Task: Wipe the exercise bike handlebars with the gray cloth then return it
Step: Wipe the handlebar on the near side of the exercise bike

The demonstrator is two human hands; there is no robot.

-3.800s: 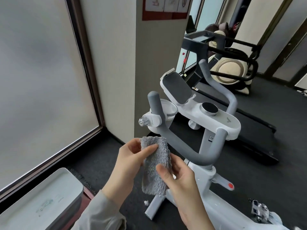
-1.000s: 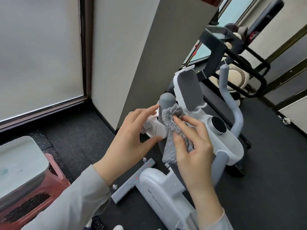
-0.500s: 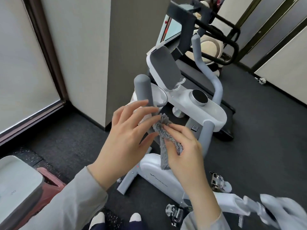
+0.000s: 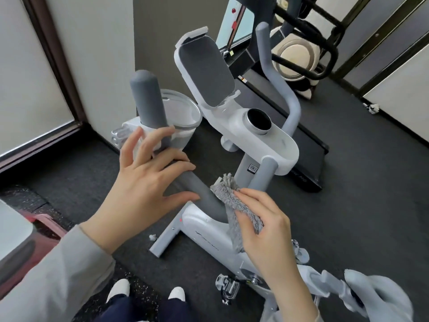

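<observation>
At the front of the white exercise bike, on a dark floor, both hands were seen at the near handlebar. The left grip was spread wide, its fingers straight and fanned across the bar below the upright gray end, and nothing was held in it; whether the palm was pressed onto the bar could not be told. The right grip was closed round the gray cloth, which was pinched between thumb and curled fingers. The cloth was bunched and laid against the lower bend of that handlebar, with a tuft sticking up above the fingers and a fold hanging beneath the palm. The far handlebar was left untouched, well apart from both hands. Between the two bars a tilted tablet holder and a round knob were carried on the console, and a clear cup holder was fixed just beside the near bar. A pedal was visible below the right wrist.
</observation>
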